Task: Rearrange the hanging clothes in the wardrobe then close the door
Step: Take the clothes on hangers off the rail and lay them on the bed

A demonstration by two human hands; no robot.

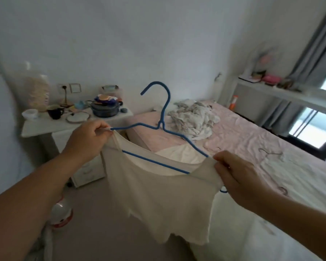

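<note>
Both hands hold a white garment [158, 200] on a blue hanger [164, 102] above the floor beside the bed [252, 140]. Left hand [88, 140] pinches the fabric together with the hanger's left tip, while the right hand [235, 174] grips the garment's other shoulder at the hanger's right end. Hook points up, tilted left.

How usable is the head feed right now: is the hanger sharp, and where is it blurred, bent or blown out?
Head view: the blue wire hanger and white sleeveless top read fairly sharp between the left hand and right hand; the cluttered white bedside table and window shelf are smeared; wide-angle bending tilts the grey curtain; daylight overexposes the window panes.
</note>
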